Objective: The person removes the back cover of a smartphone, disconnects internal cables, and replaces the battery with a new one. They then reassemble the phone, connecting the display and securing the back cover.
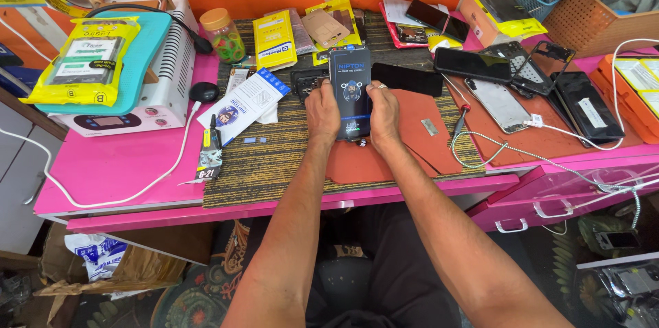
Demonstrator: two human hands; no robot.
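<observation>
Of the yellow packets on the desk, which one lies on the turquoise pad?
The yellow packet at far left. It alone rests on the turquoise pad atop the white machine; the other yellow packets lie farther right.

**Tight at the centre, open at the front-left**

Both hands, left hand [322, 111] and right hand [383, 114], sit close together on a dark screen-protector pack [350, 91], boxed in from behind by a black phone [407, 79] and yellow packets [274, 39]. Just left, a white and blue sleeve [247, 103] and a small glue tube [210, 153] block the way. To the right, a screwdriver [460, 122] and a looping white cable [480, 153] cross the red mat [412, 142]. Further right, phones and frames [522, 70] crowd the surface [117, 163]. Front-left, the pink stretch lies open, save one white cord [175, 163]. The near mat edge below the hands is passable too.
</observation>
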